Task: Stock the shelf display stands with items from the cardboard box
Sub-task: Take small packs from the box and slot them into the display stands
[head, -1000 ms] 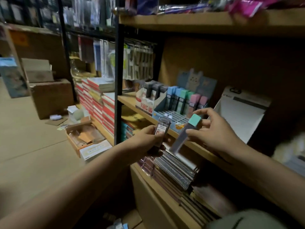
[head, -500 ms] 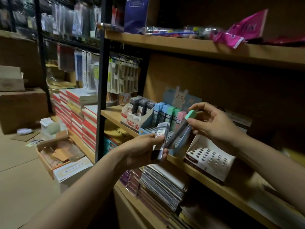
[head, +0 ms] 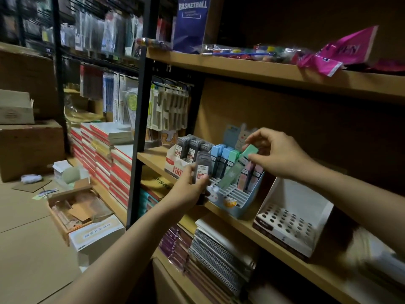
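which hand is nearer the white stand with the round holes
Right. The right hand holds a green-capped case up and left of the white stand; the left hand, gripping grey cases, is farther left.

"basketball" – blue box [head: 192,23]; "100" – white display carton [head: 175,167].

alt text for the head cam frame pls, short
A right hand lowers a mint-green capped lead case into a pale blue slotted display stand on a wooden shelf, while the left hand holds a grey lead case. An empty white holed stand sits alongside.
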A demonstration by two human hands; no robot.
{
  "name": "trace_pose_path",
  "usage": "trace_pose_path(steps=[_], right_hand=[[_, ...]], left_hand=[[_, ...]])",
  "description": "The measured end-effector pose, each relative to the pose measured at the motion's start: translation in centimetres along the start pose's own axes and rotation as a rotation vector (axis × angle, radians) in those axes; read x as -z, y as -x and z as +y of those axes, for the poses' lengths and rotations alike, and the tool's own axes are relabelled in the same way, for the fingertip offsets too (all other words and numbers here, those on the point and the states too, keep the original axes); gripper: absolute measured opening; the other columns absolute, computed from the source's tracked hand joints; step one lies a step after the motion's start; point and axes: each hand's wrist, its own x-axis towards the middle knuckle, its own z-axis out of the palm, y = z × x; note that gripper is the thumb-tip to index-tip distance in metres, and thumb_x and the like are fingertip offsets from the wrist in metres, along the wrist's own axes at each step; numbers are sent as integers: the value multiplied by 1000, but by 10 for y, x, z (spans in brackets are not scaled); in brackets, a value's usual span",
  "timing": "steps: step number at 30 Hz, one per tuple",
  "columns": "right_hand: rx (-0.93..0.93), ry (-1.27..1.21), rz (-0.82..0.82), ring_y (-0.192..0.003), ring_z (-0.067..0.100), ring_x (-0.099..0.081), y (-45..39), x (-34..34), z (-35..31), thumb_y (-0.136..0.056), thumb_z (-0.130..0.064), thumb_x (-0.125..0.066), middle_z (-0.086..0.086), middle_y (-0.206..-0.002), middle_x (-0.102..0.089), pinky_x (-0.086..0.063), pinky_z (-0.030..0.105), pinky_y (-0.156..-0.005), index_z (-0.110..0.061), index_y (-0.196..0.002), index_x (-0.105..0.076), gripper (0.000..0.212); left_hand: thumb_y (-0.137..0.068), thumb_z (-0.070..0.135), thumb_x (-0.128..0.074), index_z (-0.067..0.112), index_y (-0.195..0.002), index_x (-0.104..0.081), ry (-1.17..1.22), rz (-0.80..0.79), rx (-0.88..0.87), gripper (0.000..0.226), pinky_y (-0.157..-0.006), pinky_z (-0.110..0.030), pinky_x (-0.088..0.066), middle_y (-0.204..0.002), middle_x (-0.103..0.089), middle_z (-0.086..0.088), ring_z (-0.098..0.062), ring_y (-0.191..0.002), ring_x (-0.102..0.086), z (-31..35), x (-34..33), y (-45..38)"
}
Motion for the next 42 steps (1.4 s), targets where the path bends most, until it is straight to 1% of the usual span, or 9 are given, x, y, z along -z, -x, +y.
trace_pose_path(steps=[4,8,13,17,21,27,31,35,42], right_hand=[[73,134,87,-88,5,-62,-26,2,5,-82,-14,-76,-9,-96,-66,-45,13,-72,-26,-103,-67,25],[78,187,102,-97,13,-63,-41,-13,15,-84,-9,-74,3,-107,-69,-49,22,-83,-17,-109,-69,27],[74,251,56,-102,16,-64,-49,-30,24,-84,-8,-73,6,-110,-69,-52,29,-89,-15,-112,-68,29],[75,243,40,-100,16,-64,-49,-41,30,-85,-6,-72,6,-110,-70,-52,27,-87,-13,-113,-68,30],[64,261,-1,-101,17,-65,-45,-47,34,-85,-7,-71,7,-110,-70,-55,36,-91,-14,-114,-68,29],[53,209,26,-94,15,-65,-40,-52,37,-86,-7,-70,6,-105,-70,-56,32,-86,-13,-113,-68,28],[24,233,8,-97,17,-65,-39,-55,37,-86,-9,-70,6,-107,-70,-56,37,-89,-14,-114,-68,28],[5,421,57,-108,22,-60,-41,-61,38,-87,-21,-70,1,-108,-70,-46,46,-99,-20,-114,-66,27],[-50,500,133,-116,27,-53,-39,-71,43,-86,-24,-73,5,-118,-64,-38,43,-98,-18,-108,-72,23]], left_hand=[[-98,6,-47,20,-132,-37,65,65,68,38,-64,-27,-55,-112,-55,-14,-20,-86,-58,-3,12,-10],[-97,0,-44,18,-134,-36,112,71,85,43,-69,-32,-53,-118,-52,-16,-22,-93,-58,-5,16,-13],[-97,0,-45,19,-132,-38,120,44,72,41,-76,-35,-53,-115,-53,-15,-23,-93,-57,-11,17,-15],[-97,0,-45,23,-124,-42,106,45,87,35,-81,-37,-55,-114,-55,-13,-25,-95,-58,-17,13,-18],[-97,1,-46,31,-106,-46,108,37,96,31,-71,-31,-57,-114,-56,-12,-25,-93,-60,-21,11,-20],[-96,0,-48,31,-104,-46,114,66,94,32,-57,-22,-55,-112,-57,-10,-21,-90,-61,-26,8,-22],[-96,1,-49,32,-101,-45,125,82,109,32,-54,-21,-55,-110,-58,-10,-20,-88,-61,-25,8,-22],[-96,1,-49,31,-104,-47,134,62,101,31,-60,-23,-56,-111,-58,-12,-21,-89,-62,-22,11,-20],[-97,1,-48,21,-118,-49,183,13,63,29,-73,-34,-56,-111,-59,-13,-23,-92,-62,-20,12,-15]])
